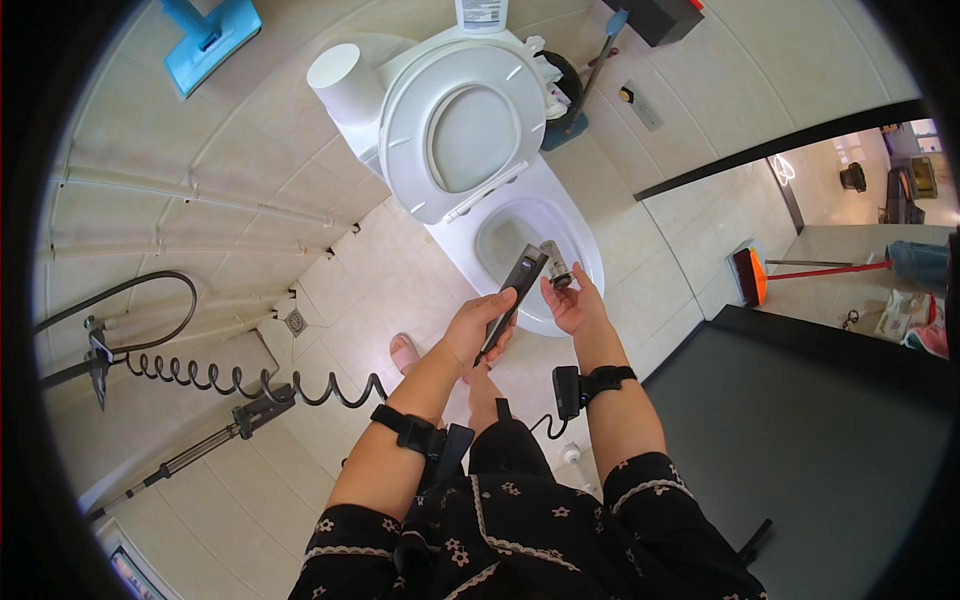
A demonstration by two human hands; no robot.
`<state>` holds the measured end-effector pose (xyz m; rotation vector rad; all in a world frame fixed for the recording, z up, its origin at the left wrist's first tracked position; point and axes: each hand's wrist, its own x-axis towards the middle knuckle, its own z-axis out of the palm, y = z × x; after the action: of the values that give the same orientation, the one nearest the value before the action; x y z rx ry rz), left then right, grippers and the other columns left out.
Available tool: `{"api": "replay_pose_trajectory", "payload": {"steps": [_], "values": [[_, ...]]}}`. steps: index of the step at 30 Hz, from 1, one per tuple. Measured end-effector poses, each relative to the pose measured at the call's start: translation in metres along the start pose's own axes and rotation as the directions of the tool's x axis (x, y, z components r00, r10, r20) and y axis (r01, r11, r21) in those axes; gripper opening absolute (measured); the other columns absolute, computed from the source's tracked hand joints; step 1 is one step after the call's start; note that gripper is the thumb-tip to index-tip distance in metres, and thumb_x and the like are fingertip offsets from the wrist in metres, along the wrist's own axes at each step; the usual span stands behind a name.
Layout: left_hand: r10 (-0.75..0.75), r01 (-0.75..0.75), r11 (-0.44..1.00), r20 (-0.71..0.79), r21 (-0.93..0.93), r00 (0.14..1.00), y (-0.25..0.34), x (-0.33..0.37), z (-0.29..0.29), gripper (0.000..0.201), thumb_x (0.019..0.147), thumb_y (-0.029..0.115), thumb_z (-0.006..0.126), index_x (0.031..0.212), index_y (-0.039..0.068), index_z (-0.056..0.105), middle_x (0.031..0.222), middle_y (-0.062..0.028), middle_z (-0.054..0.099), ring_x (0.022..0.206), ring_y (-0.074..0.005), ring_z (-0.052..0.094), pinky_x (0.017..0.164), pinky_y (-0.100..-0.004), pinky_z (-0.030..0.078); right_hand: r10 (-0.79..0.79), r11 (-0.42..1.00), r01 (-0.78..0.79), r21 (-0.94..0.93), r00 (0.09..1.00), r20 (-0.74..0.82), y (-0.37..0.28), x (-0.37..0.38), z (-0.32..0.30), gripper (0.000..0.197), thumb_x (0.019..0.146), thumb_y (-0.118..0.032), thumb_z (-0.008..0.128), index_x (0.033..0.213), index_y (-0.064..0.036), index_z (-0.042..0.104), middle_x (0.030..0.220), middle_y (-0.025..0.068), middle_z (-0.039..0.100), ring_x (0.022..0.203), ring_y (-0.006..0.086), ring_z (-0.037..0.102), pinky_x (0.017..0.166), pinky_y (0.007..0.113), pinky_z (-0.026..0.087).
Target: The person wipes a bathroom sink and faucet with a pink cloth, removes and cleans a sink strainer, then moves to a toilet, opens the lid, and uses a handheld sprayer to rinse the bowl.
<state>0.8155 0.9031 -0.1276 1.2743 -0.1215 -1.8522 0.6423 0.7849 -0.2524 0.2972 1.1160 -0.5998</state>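
Observation:
My left hand (485,325) is wrapped round a slim, dark grey stick-shaped device (528,264), tilted with its upper end away from me. Close by on the right, my right hand (577,303) grips a small clear cylinder (553,256) with a dark end between its fingertips. The cylinder's top comes near the device's far end; I cannot tell whether they touch. Both things are above the front of the white toilet bowl (580,233). The toilet lid and seat (405,150) are raised. The exact kind of both held things is unclear.
A white cylindrical container (335,70) stands left of the toilet, a filled bin (570,85) right of it. A coiled hose (240,380) stretches along the left. Lower right is a dark door panel (800,440); an orange broom (750,277) lies beyond it.

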Motion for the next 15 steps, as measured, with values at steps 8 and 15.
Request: {"api": "replay_pose_trajectory", "payload": {"steps": [8,15], "values": [[0.011,-0.013,0.997,-0.016,-0.077,1.000,0.010,0.001,-0.004,0.048,0.084,0.051,0.055,0.074,0.005,0.051,0.049,-0.0034,0.046,0.031,-0.0109,0.038,0.032,-0.0230,0.029,0.109,0.994,-0.111,0.016,0.991,0.076,-0.001,0.005,-0.005,0.058,0.084,-0.038,0.061,0.096,0.0159,0.043,0.089,0.0228,0.056,0.082,0.0313,0.062,0.071,0.031,0.058],[0.038,-0.042,0.997,-0.070,-0.063,0.997,0.013,0.003,-0.016,0.050,0.083,0.054,0.053,0.074,0.005,0.051,0.048,-0.0029,0.046,0.032,-0.0108,0.038,0.032,-0.0230,0.027,0.164,0.986,-0.161,-0.036,0.978,0.126,-0.001,-0.008,-0.002,0.051,0.083,-0.035,0.062,0.089,0.0131,0.044,0.081,0.0173,0.057,0.076,0.0293,0.064,0.069,0.031,0.058]]}}
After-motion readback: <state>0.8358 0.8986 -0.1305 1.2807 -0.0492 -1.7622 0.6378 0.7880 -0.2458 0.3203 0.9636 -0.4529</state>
